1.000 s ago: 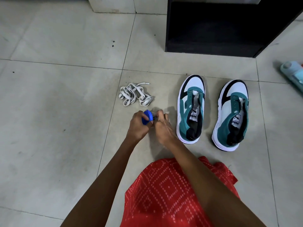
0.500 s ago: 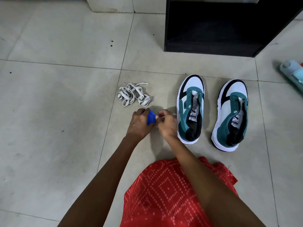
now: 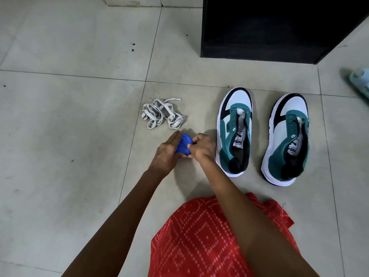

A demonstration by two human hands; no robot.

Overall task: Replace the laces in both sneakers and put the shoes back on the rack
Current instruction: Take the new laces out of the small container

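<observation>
Prep: blue lace bundle [image 3: 183, 147] in both hands, both sneakers unlaced.
Red patterned cloth [image 3: 209, 236] nearest, forearms out over it. Left hand [image 3: 165, 154] holds the bundle, fingers cupped round its left side; right hand [image 3: 202, 146] has fingers curled, pinching its right edge. Bundle sits between the hands, just over the floor [image 3: 69, 126], left of the near sneaker [image 3: 234, 134]; second sneaker [image 3: 287, 140] beside that, apart, both toes away, eyelets empty. Old white laces [image 3: 161, 114] heaped just beyond the hands. Black cabinet [image 3: 269, 27], probably the rack, farthest, at the floor's far right; pale bottle [image 3: 360, 81] at right edge. Likely step: find a tip and unwind. Keep the left grip firm, pull one end only, slowly, so loops don't knot; even both ends before the lowest eyelets.
</observation>
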